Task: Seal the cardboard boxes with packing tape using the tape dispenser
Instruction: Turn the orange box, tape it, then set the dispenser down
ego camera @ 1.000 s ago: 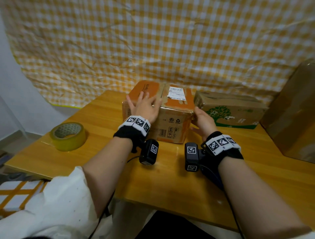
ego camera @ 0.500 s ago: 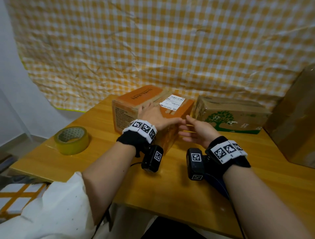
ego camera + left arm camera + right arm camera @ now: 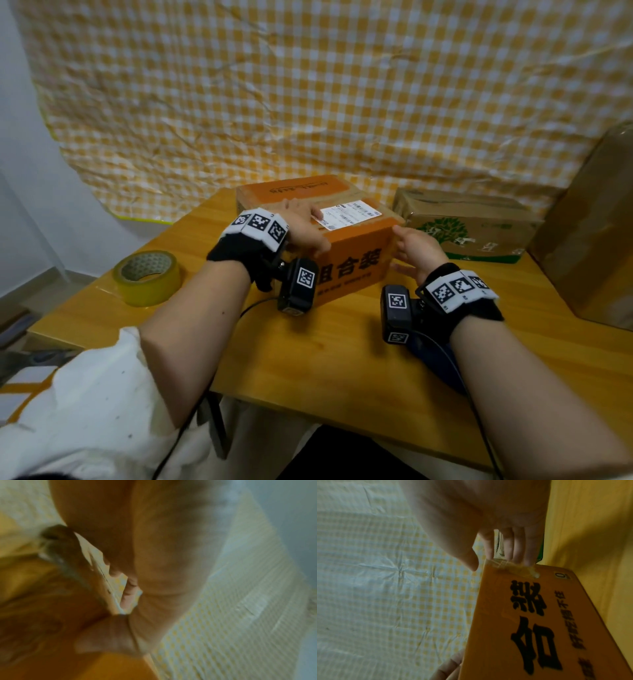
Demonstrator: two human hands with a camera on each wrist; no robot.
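Here the orange cardboard box (image 3: 352, 260) sits near the middle of the wooden bench (image 3: 325, 359), its printed long side facing the person and a white shipping label (image 3: 349, 214) on top. The left hand (image 3: 303, 226) lies flat on the box's top, fingers stretched to the label's edge and thumb hooked over the near top edge. The right hand (image 3: 416, 246) is spread open against the box's right end, fingertips (image 3: 518, 557) at the upper corner where a strip of clear tape (image 3: 513, 568) is stuck; it grips nothing. A roll of yellowish packing tape (image 3: 148, 277) lies flat on the bench, well to the left. A second box with a green tree print (image 3: 469, 226) stands just behind to the right, before a yellow checked cloth (image 3: 308, 85).
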